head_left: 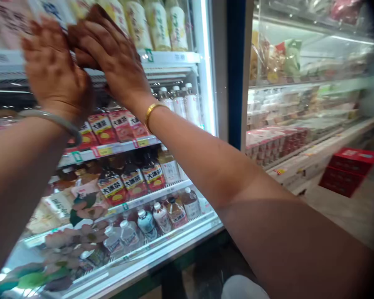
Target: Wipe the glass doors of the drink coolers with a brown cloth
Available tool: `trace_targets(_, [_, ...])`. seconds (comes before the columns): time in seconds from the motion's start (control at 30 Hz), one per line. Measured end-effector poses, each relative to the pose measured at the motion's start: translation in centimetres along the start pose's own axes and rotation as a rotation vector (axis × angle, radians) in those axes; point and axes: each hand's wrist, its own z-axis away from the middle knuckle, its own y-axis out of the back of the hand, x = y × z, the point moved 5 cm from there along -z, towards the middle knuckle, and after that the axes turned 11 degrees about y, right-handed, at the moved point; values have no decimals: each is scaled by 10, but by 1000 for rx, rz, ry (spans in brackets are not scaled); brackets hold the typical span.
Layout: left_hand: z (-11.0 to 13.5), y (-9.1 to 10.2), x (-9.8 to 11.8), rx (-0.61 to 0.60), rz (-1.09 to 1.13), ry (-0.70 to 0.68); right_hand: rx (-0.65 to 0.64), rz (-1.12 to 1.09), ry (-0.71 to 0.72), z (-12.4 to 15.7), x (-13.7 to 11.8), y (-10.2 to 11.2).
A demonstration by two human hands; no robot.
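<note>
Glass cooler door (118, 151): apparently being wiped
Left hand (51, 66): spread
Right hand (114, 58): bent, grip unclear
Next move: likely needs even pressure

Motion blur softens your hands (112, 54); right of them, a vertical white light strip (207, 62) glares, while below them your bare forearms (199, 151) are shadowed near the elbows.
</note>
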Motion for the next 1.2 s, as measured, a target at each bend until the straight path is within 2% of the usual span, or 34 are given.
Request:
trace_targets(0.07, [2, 9, -3, 75, 203, -136, -17, 111, -142, -2, -9, -7])
trace_targets(0.1, [4, 9, -4, 64, 280, -155, -20, 138, -160, -3, -13, -6])
trace_targets(0.17, [8, 9, -3, 80, 343, -169, -114, 164, -150, -5, -14, 1])
trace_targets(0.27, [15, 11, 0, 96, 363, -193, -336, 177, -43, -6, -14, 13])
trace_targets(0.33, [18, 14, 1, 89, 364, -209, -397, 253, -65, -1, -14, 20])
trace_targets(0.47, [19, 15, 1, 57, 375, -211, -367, 344, -180, 11, -22, 24])
trace_targets(0.57, [16, 11, 0, 52, 348, -190, -406, 213, -78, 4, -18, 29])
trace_targets(0.67, [12, 6, 1, 52, 335, -195, -459, 143, 34, -4, -3, 46])
trace_targets(0.73, [10, 3, 1, 50, 352, -194, -366, 229, -30, -1, 4, 62])
trace_targets(0.8, [8, 2, 0, 54, 369, -185, -275, 357, -117, 10, 0, 69])
trace_targets(0.87, [9, 3, 0, 70, 387, -201, -265, 437, -187, 22, -8, 65])
trace_targets(0.9, [10, 5, 0, 85, 402, -214, -300, 454, -172, 25, -13, 60])
trace_targets(1.0, [15, 10, 1, 124, 420, -239, -438, 449, -37, 20, -16, 46])
trace_targets(1.07, [17, 12, 1, 129, 389, -234, -485, 432, 35, 12, -11, 47])
trace_targets(1.13, [18, 13, 1, 135, 352, -238, -454, 438, 1, 8, -4, 53])
trace_targets(1.2, [18, 13, 2, 150, 340, -248, -362, 467, -105, 12, -4, 56])
